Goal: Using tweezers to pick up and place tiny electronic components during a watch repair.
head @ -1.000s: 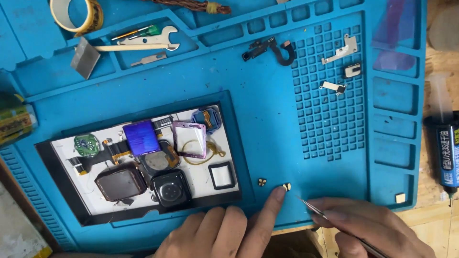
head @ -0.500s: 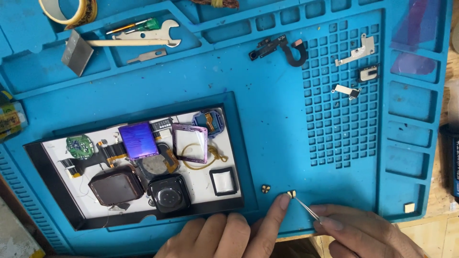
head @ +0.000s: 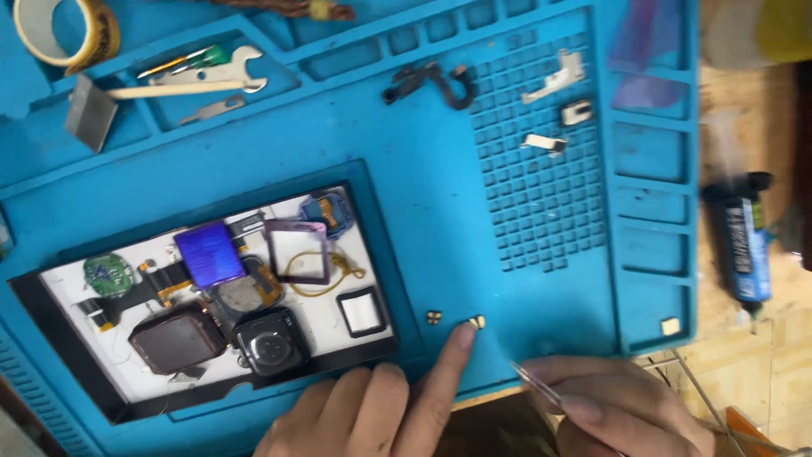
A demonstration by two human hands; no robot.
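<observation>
A: Near the front edge of the blue mat, my left hand has its forefinger stretched out, tip just beside a tiny gold part. Other fingers curled, nothing held.

B: And the right?

A: My right hand is pinched shut on thin tweezers, tips aimed at that same part but apart from it.

B: Risks?

A: Part looks very light. I judge a nudge from the fingertip could flick it off the mat edge onto the wooden bench. A hard squeeze with the tweezers could shoot it away too.

B: Anything close by?

A: A second small part lies just left; easy to confuse or knock. The tray of watch pieces sits beside my left hand, so a slip there could disturb them.
</observation>
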